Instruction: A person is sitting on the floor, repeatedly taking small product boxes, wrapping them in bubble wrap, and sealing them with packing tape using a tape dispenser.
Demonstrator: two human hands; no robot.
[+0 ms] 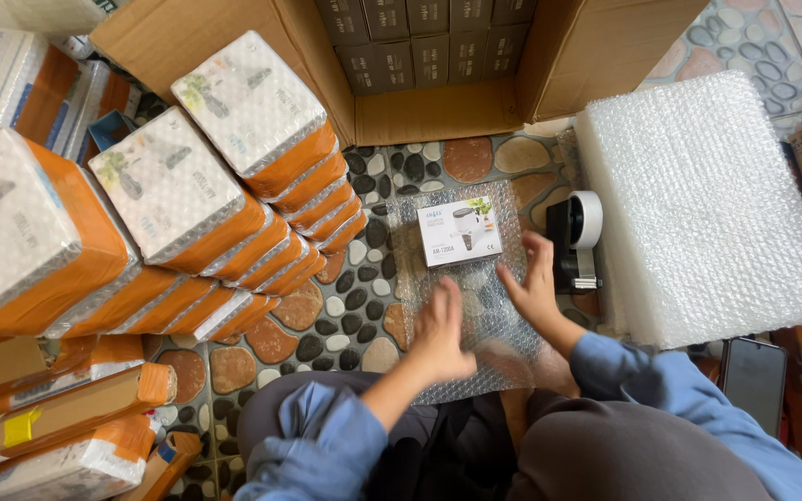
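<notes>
Far to the left of both hands rise stacks of wrapped parcels [178,195], bubble-wrapped and bound in orange tape. Well beyond the fingertips an open cardboard carton [438,102] holds rows of dark boxes. Right of the right hand lies a thick pile of bubble wrap sheets [707,213]. Under both hands a single bubble wrap sheet [475,306] is spread on the pebble-patterned floor [345,306]. Just right of the right hand stands a tape dispenser [575,243]. Just ahead of the fingers, on the sheet, sits a small white box [459,231]. The right hand [533,283] rests open and flat on the sheet, gripping nothing. The left hand [440,332] is blurred, loosely open over the sheet, apparently holding nothing.
</notes>
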